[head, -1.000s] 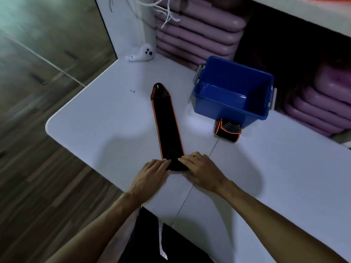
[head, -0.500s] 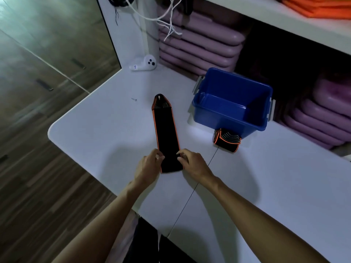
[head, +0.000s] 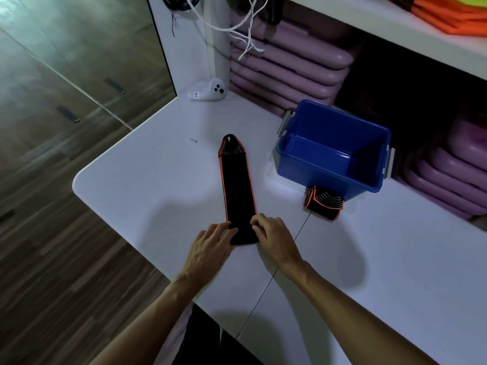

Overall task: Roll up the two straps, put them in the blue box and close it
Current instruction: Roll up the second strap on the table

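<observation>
We pinched the near end of the flat strap (head: 238,196) with left hand (head: 210,246) and right hand (head: 274,238) to start rolling; the rolled strap (head: 323,205) waited beside the open blue box (head: 332,150).

White table (head: 137,180) w/ rounded corner over dark wood-plank floor (head: 52,233), white upright panel (head: 181,56) behind w/ white cords (head: 245,35) hanging, purple pads (head: 284,69) stacked under a white shelf (head: 395,40) holding orange pads (head: 453,19); dim light, soft shadows on the tabletop.
</observation>
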